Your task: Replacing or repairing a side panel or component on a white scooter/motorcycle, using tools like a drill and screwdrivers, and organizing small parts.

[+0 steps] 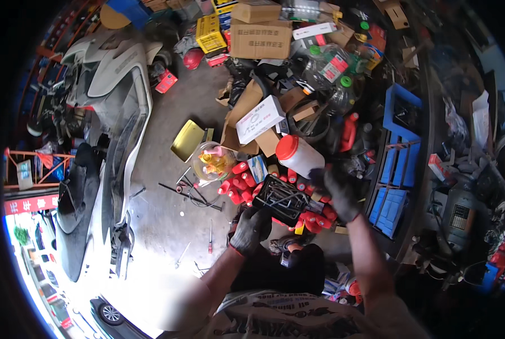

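Observation:
My left hand (251,230), in a grey glove, grips the near left edge of a black plastic tray (273,216). Several dark metal tools (283,194) lie jumbled inside it. To the right of the tray is my right hand (341,196), also gloved. Its dark fingers are at the lower end of a white tub with a red lid (306,159); whether they hold it is hard to make out. Around and under the tray lie several small red bottles (243,181). A clear round container (199,169) with yellow and pink things stands to the left of them.
A white scooter (134,118) stands along the left. Cardboard boxes (262,42) and green-capped plastic bottles (334,68) pile up at the far side. Blue crates (389,212) line the right. A red-handled screwdriver (210,240) lies on the floor, near a black metal tool (191,195).

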Available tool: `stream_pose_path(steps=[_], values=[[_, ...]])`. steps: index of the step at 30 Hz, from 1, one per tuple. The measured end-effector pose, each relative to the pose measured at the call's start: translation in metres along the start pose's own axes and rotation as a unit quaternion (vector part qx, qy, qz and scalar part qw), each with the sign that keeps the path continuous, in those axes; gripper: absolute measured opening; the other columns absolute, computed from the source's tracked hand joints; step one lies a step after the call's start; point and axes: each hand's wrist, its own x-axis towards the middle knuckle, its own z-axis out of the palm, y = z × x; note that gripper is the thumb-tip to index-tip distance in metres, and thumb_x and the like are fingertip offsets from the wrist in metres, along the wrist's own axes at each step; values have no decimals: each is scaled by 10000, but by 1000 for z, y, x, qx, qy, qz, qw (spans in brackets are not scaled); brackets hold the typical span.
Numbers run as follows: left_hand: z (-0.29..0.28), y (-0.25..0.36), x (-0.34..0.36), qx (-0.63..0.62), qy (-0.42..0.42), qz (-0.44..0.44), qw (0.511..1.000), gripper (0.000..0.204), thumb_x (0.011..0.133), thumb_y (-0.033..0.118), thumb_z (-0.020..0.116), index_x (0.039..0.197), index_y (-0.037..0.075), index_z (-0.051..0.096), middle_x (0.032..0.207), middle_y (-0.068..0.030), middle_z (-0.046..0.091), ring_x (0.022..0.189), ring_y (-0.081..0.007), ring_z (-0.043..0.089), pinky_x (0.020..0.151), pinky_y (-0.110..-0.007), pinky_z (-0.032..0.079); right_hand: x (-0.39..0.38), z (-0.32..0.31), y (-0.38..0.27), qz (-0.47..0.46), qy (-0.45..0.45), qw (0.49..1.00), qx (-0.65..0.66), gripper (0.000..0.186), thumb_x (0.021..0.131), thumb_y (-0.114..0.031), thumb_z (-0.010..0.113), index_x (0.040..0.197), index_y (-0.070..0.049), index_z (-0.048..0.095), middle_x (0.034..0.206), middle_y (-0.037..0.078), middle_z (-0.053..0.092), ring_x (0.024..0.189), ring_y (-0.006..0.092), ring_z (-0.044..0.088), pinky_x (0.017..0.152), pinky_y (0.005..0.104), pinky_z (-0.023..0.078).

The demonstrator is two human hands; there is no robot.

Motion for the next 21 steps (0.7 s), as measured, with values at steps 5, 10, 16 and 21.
stream_pose_path(steps=[5,10,16,21], values=[[-21,33,-19,74,-29,38,996,302,959,303,525,796,49,534,562,5,463,429,-96,428,399,-256,327,-38,91,-26,-34,-49,974,220,383,1021,-249,460,1294,11,528,1169,33,614,1020,112,574,930,285,464],[-54,71,-40,168,-73,65,981,271,965,276,513,850,36,565,615,-3,509,473,-94,466,432,-256,361,-40,149,-56,-76,15,997,-5,267,949,-30,507,1192,-8,615,1087,41,631,1001,105,578,918,267,469],[-82,95,-54,372,-78,390,838,359,987,288,473,1223,41,583,1067,-117,622,994,-203,633,835,-341,534,-43,208,-72,-173,41,980,-93,250,930,-7,525,1156,-4,630,1068,40,643,989,115,576,901,269,463],[-73,118,-60,-363,-315,90,872,628,931,502,537,1406,106,429,1379,-93,522,1258,-268,508,1106,-461,356,-35,240,-74,-246,67,948,-188,244,935,-21,549,1168,0,616,1070,75,666,982,149,610,884,290,479]])
